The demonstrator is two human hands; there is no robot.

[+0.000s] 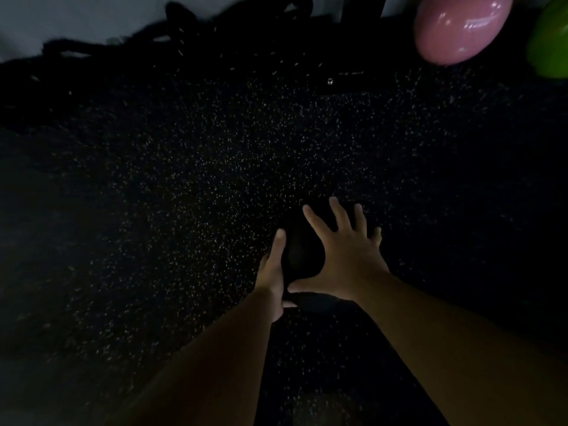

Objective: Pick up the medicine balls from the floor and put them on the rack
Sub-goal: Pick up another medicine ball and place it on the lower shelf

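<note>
A black medicine ball (pixel 302 252) lies on the dark speckled floor, hard to make out in the dim light. My left hand (pixel 273 272) presses against its left side, fingers straight. My right hand (pixel 344 253) lies spread over its top and right side, fingers apart. Both palms touch the ball. The ball's lower part is hidden by my hands and by shadow.
A shiny pink ball (pixel 461 26) and a green ball (pixel 550 41) sit at the top right. Coiled black ropes (pixel 184 41) lie along the pale wall at the top left. A black frame base (pixel 347 78) stands at the top middle.
</note>
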